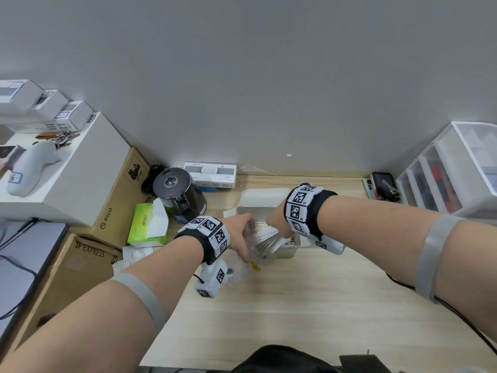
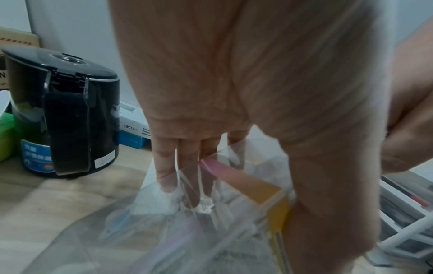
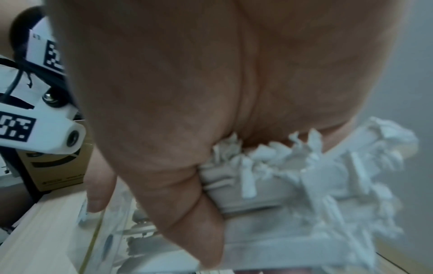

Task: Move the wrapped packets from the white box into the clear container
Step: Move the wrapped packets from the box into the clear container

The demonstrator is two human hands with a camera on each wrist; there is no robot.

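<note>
Setting: We work at a light wood bench [image 1: 309, 305] against a plain grey wall, with clutter pushed to both ends so the middle is free.
White box: The box [image 1: 265, 204] stands open at the back of the work area, its flap up, so we can reach in from above.
Packets: A fanned bundle of white packets [image 1: 269, 238] is out of the box and sits between the two hands, just in front of it. In the right wrist view the torn paper ends [image 3: 304, 166] bunch against the palm.
Right hand: The right hand [image 1: 278, 224] is curled round the bundle with the thumb [image 3: 187, 213] pressed down one side. We judge that it takes many at once to save trips.
Clear container: The container [image 2: 187, 231] lies low on the bench below the left hand. It looks soft and film-like, and some items already show through it.
Left hand: The left hand [image 1: 242, 235] has its fingers [image 2: 187, 166] straight and spread inside the mouth, seen through the clear wall. We read this as holding the opening wide for the bundle; the thumb's grip on the rim we cannot tell.
Yellow strip: A yellow-edged strip [image 2: 276, 204] marks the mouth's edge.
Kettle: A black kettle [image 1: 177, 192] stands to the left, apart from the work.
Step in hand: We judge the bundle is about to enter the mouth.
</note>
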